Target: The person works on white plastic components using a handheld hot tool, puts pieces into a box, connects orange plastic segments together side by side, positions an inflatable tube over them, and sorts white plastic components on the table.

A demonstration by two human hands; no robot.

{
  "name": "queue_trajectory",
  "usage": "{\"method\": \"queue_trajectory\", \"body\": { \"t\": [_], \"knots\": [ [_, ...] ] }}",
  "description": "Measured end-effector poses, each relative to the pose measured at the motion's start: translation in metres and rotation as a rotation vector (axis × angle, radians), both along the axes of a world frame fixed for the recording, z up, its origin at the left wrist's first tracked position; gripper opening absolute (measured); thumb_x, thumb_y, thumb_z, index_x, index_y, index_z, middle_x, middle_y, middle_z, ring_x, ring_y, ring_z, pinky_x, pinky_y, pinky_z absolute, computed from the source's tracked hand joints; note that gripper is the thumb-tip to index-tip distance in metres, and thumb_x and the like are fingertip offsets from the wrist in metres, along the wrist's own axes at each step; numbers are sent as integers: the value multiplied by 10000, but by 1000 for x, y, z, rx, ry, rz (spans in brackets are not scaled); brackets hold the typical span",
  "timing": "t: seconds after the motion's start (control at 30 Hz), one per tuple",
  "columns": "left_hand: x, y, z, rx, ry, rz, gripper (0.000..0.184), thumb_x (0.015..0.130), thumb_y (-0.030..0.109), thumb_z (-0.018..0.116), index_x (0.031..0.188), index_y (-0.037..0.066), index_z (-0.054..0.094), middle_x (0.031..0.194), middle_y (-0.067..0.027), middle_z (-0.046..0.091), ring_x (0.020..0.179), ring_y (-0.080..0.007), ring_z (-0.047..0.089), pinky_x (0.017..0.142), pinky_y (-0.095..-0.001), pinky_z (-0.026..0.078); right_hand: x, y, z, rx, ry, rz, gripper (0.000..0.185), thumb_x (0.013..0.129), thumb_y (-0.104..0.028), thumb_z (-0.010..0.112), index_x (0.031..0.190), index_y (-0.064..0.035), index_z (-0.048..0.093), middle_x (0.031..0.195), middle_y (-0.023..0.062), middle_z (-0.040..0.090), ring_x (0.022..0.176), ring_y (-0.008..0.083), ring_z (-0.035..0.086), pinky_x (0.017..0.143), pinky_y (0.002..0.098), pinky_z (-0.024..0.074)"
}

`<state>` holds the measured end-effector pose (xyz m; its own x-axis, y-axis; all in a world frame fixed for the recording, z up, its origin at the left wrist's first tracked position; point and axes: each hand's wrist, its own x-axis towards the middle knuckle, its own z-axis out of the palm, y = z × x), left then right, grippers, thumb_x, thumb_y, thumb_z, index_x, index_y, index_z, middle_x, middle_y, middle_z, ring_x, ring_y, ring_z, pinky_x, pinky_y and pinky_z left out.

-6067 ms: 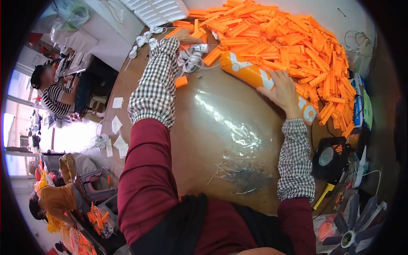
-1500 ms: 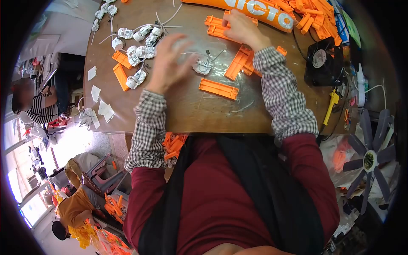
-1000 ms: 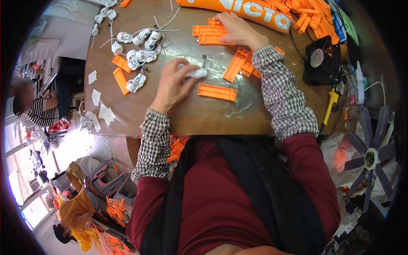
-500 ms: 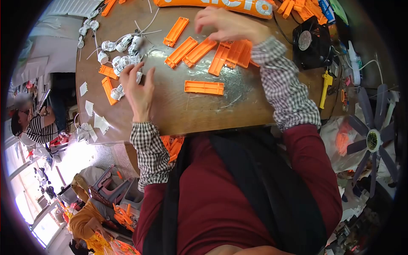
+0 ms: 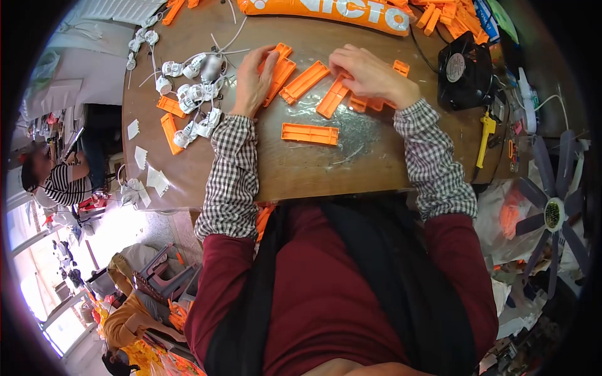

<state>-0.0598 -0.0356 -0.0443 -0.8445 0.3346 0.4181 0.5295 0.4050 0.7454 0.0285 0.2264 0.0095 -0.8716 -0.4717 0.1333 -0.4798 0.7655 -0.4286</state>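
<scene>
Several shallow, rectangular orange plastic casings with ribbed insides lie on the brown table [image 5: 269,175]. My left hand [image 5: 251,84] has its fingers curled around the edge of an orange casing [image 5: 283,50] at the upper left of the group, partly hiding it. A second orange casing [image 5: 280,81] lies against the thumb side of that hand. Over the right part of the group, my right hand [image 5: 370,75] bends its fingers down onto the end of an orange casing [image 5: 332,99]. Its fingertips are partly hidden. One orange casing [image 5: 310,133] rests apart, nearer my body.
White wired sockets [image 5: 194,94] lie in a cluster on the left, with torn white paper pieces [image 5: 157,180] nearby. An orange printed bag [image 5: 332,14] lies at the back. To the right are a black fan [image 5: 465,70] and a yellow tool [image 5: 484,138]. Another person [image 5: 66,182] sits far left.
My left hand has moved from beside the white sockets, up and right onto the orange casings. My right hand has come down onto the right-hand casings, some of which have shifted. The view has shifted slightly.
</scene>
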Motion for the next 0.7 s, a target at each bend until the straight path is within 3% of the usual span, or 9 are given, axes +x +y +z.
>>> {"method": "queue_trajectory", "body": {
  "t": [0.13,0.23,0.3,0.4,0.5,0.57,0.6,0.67,0.7],
  "knots": [
    [18,-4,12,-104,99,70,267,922,255,715,1070,33,712,940,-143,665,833,-282,650,802,-359,517,5,-2,-10,-52,5,45,178,806,-31,613,981,-59,623,940,53,598,997,235,544,869,383,447],
    [34,-5,17,-257,20,122,294,891,276,754,1105,77,725,988,-128,654,899,-250,630,842,-319,506,11,-7,-2,-14,-33,87,125,814,-60,637,935,-55,668,931,54,597,984,230,544,868,380,447],
    [31,-7,18,-299,196,-25,398,794,335,835,1109,112,739,1100,-140,623,1016,-277,598,893,-355,491,13,-16,-5,-29,-38,94,105,817,-78,666,918,-53,674,920,50,589,961,234,533,868,376,444],
    [38,1,17,-337,183,-47,466,718,389,868,1070,107,749,1176,-155,589,1086,-322,569,916,-426,480,20,-24,-11,-109,30,157,104,810,-100,709,898,-49,685,879,54,586,937,238,526,852,381,454],
    [35,6,9,-304,115,48,467,708,381,866,1065,103,749,1189,-159,584,1105,-329,565,947,-435,467,30,-29,-9,-201,-42,107,88,822,-134,680,855,-56,707,899,67,654,1000,255,587,818,418,499],
    [26,3,5,-316,117,169,458,748,396,847,1087,105,748,1212,-182,573,1146,-334,547,995,-430,443,37,-35,-23,-232,34,-34,86,824,-99,641,863,-24,655,816,110,631,828,298,622,720,402,498],
    [22,2,5,-315,118,162,458,748,396,847,1087,105,748,1212,-182,573,1146,-334,547,995,-430,443,38,-35,-24,-231,35,-40,86,824,-99,641,863,-24,655,816,110,631,828,298,622,720,402,498],
    [13,0,6,-416,132,344,478,751,438,835,1094,116,750,1217,-190,571,1144,-348,544,1004,-440,436,37,-35,-23,-272,-17,-373,117,835,-123,611,849,-10,639,830,156,662,756,350,647,683,452,506],
    [9,0,7,-420,115,375,500,753,472,822,1104,123,749,1219,-194,566,1144,-353,537,1008,-446,432,39,-38,-22,-354,25,-515,159,842,-139,605,929,-9,631,812,182,673,729,372,652,675,477,511]
  ]
}}
